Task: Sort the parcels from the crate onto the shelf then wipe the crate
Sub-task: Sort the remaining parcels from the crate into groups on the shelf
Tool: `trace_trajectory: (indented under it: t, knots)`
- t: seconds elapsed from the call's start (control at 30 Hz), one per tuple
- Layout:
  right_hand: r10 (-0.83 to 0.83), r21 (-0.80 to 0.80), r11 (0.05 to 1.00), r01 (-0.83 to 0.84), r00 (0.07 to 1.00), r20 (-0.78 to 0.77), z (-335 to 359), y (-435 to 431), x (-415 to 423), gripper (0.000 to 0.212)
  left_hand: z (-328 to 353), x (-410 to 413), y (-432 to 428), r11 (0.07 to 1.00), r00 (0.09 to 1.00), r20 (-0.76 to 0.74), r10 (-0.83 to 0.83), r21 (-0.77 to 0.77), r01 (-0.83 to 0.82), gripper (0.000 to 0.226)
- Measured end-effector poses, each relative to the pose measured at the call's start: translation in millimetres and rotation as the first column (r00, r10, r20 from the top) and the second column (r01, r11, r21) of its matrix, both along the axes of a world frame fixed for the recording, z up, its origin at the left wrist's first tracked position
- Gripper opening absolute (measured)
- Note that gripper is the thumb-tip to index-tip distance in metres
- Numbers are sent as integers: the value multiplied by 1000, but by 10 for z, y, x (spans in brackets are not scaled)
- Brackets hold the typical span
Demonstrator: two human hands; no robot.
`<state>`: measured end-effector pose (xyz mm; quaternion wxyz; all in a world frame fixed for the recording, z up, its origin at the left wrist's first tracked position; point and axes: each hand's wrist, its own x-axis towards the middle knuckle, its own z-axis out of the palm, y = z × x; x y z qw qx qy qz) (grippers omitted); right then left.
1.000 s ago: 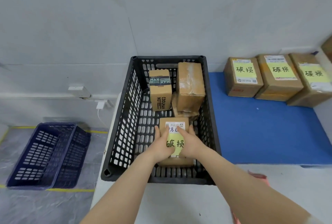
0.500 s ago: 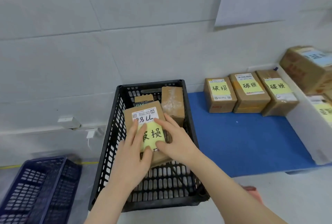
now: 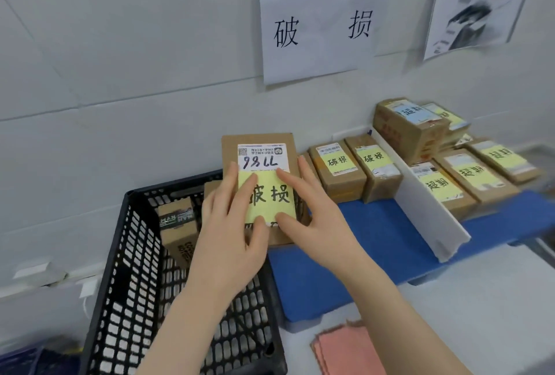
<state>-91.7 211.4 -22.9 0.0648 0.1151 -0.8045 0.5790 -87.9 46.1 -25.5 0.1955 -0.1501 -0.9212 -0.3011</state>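
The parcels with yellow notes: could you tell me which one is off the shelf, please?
The parcel marked 9866, held between the left hand and right hand above the black crate; the others rest on the blue shelf.

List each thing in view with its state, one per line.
held parcel: lifted above the crate, yellow label up
left hand: grips it
right hand: grips it
black crate: parcel inside
Coolman box: upright in crate
pink cloth: lying folded, untouched

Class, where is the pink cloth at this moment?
In the head view, the pink cloth lies low and right of centre on the white surface, beside the black crate.
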Motion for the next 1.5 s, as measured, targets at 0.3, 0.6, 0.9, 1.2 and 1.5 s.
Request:
trace_trajectory:
  t: [0.3,0.6,0.9,1.2,1.5]
  knots:
    - [-36,78,996,37,999,-21,-128,1335,-105,59,-138,-177,1296,997,997,50,-57,57,54,58]
    - [16,312,947,-74,982,186,-1064,2423,-108,61,-1159,-59,2334,990,953,288,-98,124,64,59]
    - [-53,514,846,-142,936,347,-1465,2615,-249,62,-1679,-98,2667,995,908,415,-58,101,18,58]
    - [-144,705,699,-117,943,300,-1252,2648,-608,55,-1699,-436,2909,991,900,428,-84,131,30,60]
    - [-164,760,637,-128,941,296,-1203,2673,-745,43,-1687,-561,3044,987,890,443,-107,154,42,59]
